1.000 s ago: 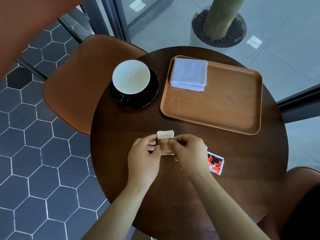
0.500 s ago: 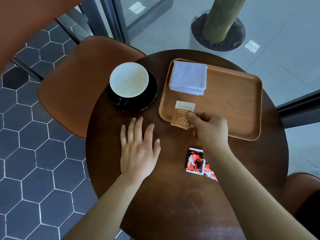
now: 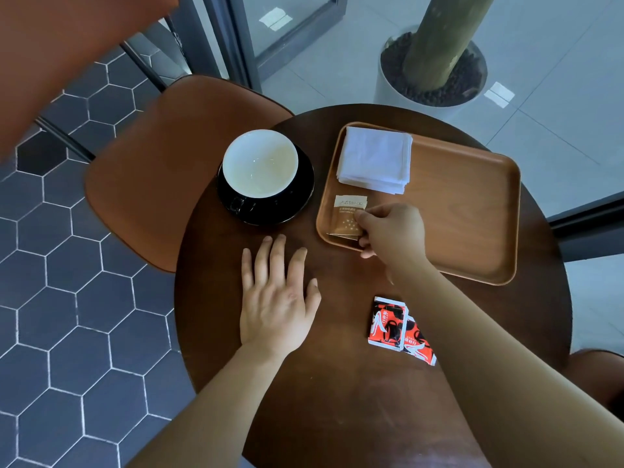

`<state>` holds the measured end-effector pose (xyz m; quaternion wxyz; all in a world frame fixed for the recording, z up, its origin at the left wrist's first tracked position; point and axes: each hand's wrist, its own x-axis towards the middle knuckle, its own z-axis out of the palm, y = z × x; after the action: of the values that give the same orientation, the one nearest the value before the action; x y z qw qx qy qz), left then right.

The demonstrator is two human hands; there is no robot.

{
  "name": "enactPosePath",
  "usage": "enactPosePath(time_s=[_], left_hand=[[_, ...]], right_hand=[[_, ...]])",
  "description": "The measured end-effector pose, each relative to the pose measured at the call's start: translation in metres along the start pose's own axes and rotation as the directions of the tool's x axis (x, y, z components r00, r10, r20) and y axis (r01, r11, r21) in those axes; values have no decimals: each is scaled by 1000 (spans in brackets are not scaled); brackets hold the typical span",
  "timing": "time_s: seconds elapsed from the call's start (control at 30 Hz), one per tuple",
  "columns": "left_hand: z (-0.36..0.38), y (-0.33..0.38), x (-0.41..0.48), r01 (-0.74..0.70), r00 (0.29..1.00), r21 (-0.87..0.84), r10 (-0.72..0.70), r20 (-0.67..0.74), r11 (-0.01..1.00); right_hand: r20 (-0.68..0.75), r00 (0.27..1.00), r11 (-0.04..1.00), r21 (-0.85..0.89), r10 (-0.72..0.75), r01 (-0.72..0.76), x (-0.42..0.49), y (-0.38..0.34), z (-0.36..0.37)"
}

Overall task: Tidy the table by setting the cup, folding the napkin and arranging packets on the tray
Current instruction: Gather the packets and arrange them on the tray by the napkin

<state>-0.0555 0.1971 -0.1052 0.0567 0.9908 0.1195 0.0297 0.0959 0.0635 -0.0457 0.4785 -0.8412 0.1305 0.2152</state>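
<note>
A wooden tray (image 3: 472, 211) lies on the round dark table (image 3: 337, 383). A folded white napkin (image 3: 376, 158) sits in its far left corner. Just below the napkin, a brown packet (image 3: 346, 214) lies inside the tray's near left corner, and my right hand (image 3: 388, 231) pinches its right edge. My left hand (image 3: 275, 298) rests flat on the table, fingers spread, holding nothing. Two red and black packets (image 3: 393, 324) lie on the table under my right forearm, partly hidden by it. An empty white cup (image 3: 260, 163) stands on a black saucer (image 3: 297, 197) left of the tray.
A brown chair seat (image 3: 162, 177) stands to the left of the table, and another chair edge (image 3: 601, 373) shows at the right. A planter with a trunk (image 3: 435, 62) stands beyond the table. Hexagon floor tiles lie to the left.
My right hand carried the brown packet from the table's middle onto the tray's near left corner. My left hand let go of it and settled flat on the table.
</note>
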Motion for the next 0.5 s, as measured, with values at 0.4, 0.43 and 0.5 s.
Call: enactPosePath(time_s=[0.4,0.43,0.5], left_hand=[[-1,0,0,8,1000,6,-8,-1,1000],[-1,0,-1,8,1000,4,-8,-2,1000],[-1,0,0,10,1000,1,-10,-4,1000]], right_hand=[[21,998,987,-154,-51,54,4,-5,-2],[23,998,985,-165,-53,56,3,-5,-2],[21,998,978,-199,-65,67,1,-4,-4]])
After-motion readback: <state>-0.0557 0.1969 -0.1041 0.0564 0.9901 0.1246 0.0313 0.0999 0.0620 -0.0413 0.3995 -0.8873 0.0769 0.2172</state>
